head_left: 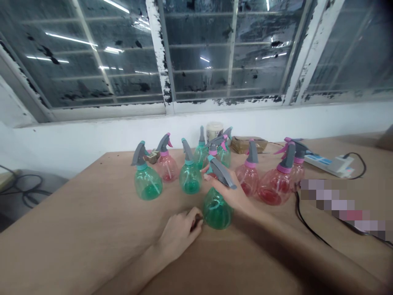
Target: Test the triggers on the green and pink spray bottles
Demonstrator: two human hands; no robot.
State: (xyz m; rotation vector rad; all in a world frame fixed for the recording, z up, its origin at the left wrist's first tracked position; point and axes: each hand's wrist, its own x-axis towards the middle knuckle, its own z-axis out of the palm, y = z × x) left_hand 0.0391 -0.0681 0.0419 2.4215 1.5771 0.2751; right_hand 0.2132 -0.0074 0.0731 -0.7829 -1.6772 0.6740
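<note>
Okay, from my remote feed: my right hand [235, 192] is closed around the neck of the green spray bottle [217, 211], just under its grey and teal trigger head [221, 171]. That bottle is at the front of the group, over the wooden table [101, 217]; I can't tell whether its base touches the wood. My left hand [179, 233] is down on the table just beside it, fingers loosely curled; can't tell if anything is tucked inside.

Other bottles, quick pass, all upright: a left green bottle [147, 183], a left pink bottle [167, 167] and a middle green bottle [190, 180]. Two rear green bottles [201, 155] are near the wall [76, 141], with a pink-collared sprayer [215, 146] between them, body mostly hidden. On the right I get three right pink bottles [274, 186], close together.

Background: pale tub [214, 129] at the wall, brown box [249, 144] to its right, then a white power strip [322, 163] with a plug in it and a black cable [364, 164]. Window [227, 53] above, paint flaking. Pixelated patch at far right, unreadable.
</note>
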